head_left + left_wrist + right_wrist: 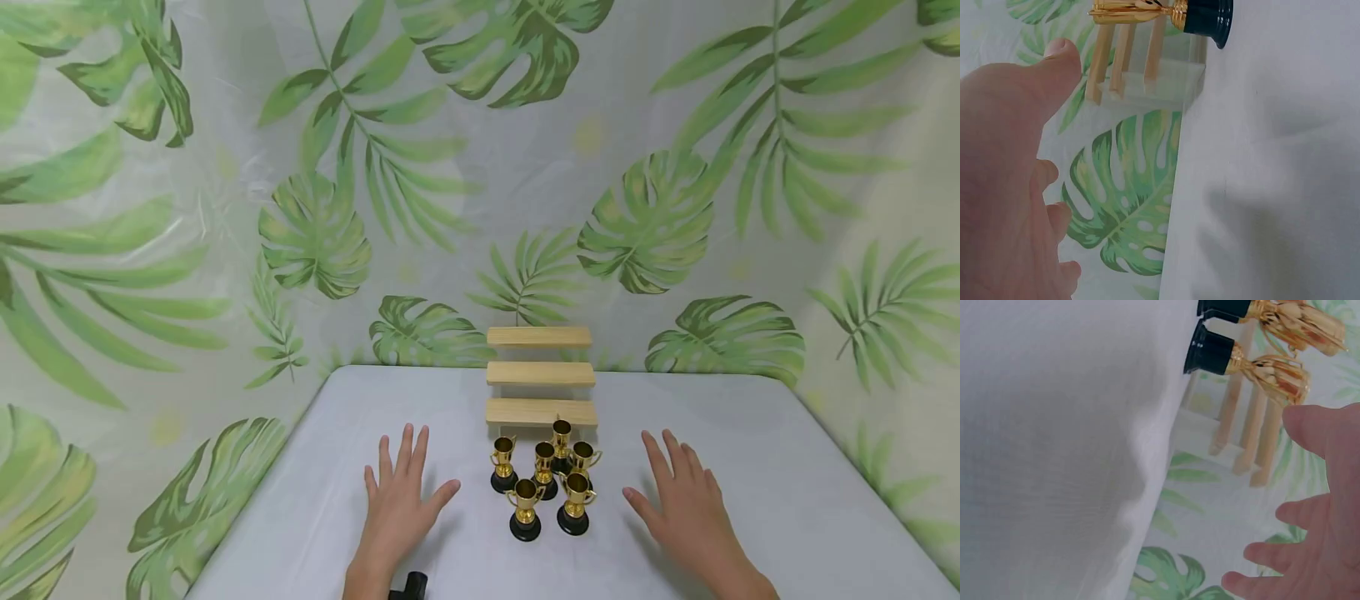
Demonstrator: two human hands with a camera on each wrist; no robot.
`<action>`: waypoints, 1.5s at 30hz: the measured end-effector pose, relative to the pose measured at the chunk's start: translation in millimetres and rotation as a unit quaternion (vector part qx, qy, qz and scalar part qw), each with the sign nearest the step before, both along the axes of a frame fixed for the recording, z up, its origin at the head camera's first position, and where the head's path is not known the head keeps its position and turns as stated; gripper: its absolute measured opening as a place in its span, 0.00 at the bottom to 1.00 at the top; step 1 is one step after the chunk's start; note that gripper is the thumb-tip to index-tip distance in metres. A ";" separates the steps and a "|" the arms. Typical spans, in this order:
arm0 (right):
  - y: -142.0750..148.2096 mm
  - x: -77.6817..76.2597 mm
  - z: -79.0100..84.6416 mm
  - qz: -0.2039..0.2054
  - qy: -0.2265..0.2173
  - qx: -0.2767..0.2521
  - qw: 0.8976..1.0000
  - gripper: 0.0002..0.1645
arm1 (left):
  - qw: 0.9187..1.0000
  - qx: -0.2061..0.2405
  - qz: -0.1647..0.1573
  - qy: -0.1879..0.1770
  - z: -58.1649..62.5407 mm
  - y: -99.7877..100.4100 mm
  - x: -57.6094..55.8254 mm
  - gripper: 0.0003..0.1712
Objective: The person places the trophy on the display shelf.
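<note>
Several small gold trophy cups on black bases stand upright in a cluster at the middle of the table, among them a front-left trophy [525, 510] and a front-right trophy [575, 504]. To the left of the cluster my left hand [401, 508] hovers with fingers spread, touching nothing. My right hand [686, 508] is on the other side, fingers also spread and holding nothing. In the left wrist view a trophy [1200, 17] shows at the top edge, apart from the thumb. Two trophies appear in the right wrist view, the nearer trophy [1213, 353] close to the thumb in the picture.
Behind the trophies stands a three-tier rack with light wooden shelves [541, 373] on clear side supports. A white cloth covers the table [285, 500]. Leaf-patterned sheeting [525, 167] hangs at the back and sides. A black object [408, 586] shows at the left wrist.
</note>
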State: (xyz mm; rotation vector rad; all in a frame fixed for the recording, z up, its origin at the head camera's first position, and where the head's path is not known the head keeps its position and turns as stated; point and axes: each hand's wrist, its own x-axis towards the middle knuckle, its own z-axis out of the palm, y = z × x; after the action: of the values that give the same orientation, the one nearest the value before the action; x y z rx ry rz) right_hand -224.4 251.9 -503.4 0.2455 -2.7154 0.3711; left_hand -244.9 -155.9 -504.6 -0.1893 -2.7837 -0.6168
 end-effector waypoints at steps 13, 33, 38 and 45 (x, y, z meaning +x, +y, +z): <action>-1.9 -2.3 22.9 0.055 0.048 -0.072 0.995 0.46 | 0.991 0.099 -0.064 0.055 27.9 14.5 -2.8 0.48; -18.9 -18.8 39.0 0.091 0.016 -0.126 0.988 0.36 | 0.963 0.241 -0.118 0.005 51.2 37.1 -54.2 0.36; -26.4 -20.5 40.8 0.097 0.012 -0.140 0.985 0.35 | 0.951 0.288 -0.110 0.009 47.8 42.7 -66.8 0.31; -33.2 -22.5 38.2 0.111 0.016 -0.159 0.981 0.32 | 0.927 0.361 -0.102 -0.023 37.5 48.1 -82.9 0.27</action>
State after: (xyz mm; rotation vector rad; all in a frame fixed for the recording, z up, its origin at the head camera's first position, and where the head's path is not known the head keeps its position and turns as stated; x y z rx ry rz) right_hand -246.9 218.7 -465.2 0.4594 -2.5525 0.8482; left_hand -327.8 -107.9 -467.1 -0.3033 -2.3880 -1.6511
